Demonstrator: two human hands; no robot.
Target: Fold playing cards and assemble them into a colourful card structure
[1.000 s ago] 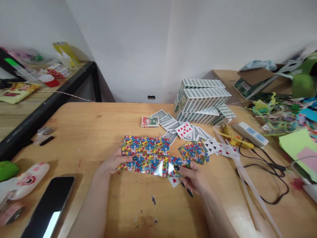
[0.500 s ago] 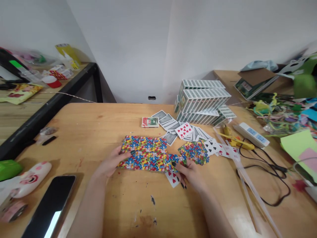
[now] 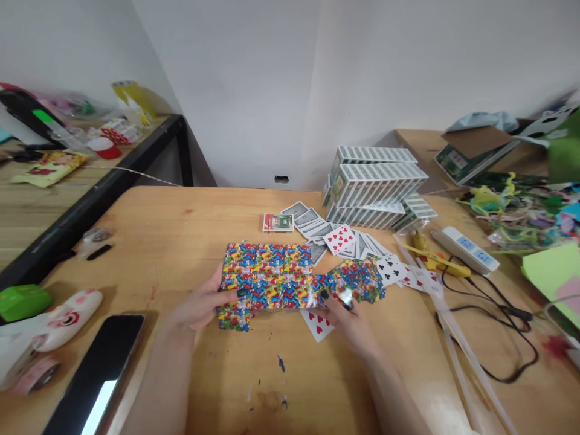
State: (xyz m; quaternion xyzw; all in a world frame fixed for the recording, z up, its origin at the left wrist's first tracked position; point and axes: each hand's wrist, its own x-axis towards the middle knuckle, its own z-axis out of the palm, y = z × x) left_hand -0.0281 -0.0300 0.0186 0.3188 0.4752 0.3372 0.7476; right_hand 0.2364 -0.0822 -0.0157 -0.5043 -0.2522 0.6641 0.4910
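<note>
A panel of joined playing-card-size pieces (image 3: 283, 275) with a bright multicolour pattern is held between my hands over the table. My left hand (image 3: 206, 305) grips its left side, thumb on top, beside a single piece hanging below the lower row. My right hand (image 3: 347, 317) is closed at the panel's right end; the thumb lies on it and the other fingers are partly hidden. A loose fan of similar multicolour cards (image 3: 362, 275) lies just beyond my right hand. A heart card (image 3: 319, 326) lies face up, partly under the panel.
Behind the panel lie a card box (image 3: 278, 223) and spread grey-backed cards (image 3: 315, 223). Striped boxes (image 3: 378, 184) are stacked at the back. To the right are a yellow glue gun (image 3: 435, 257), a power strip (image 3: 469, 249) and cables; a phone (image 3: 97, 368) lies left.
A single patterned piece now shows below the panel's lower row, by my left hand. The panel's front surface has tilted more into view. The camera view has shifted slightly left.
</note>
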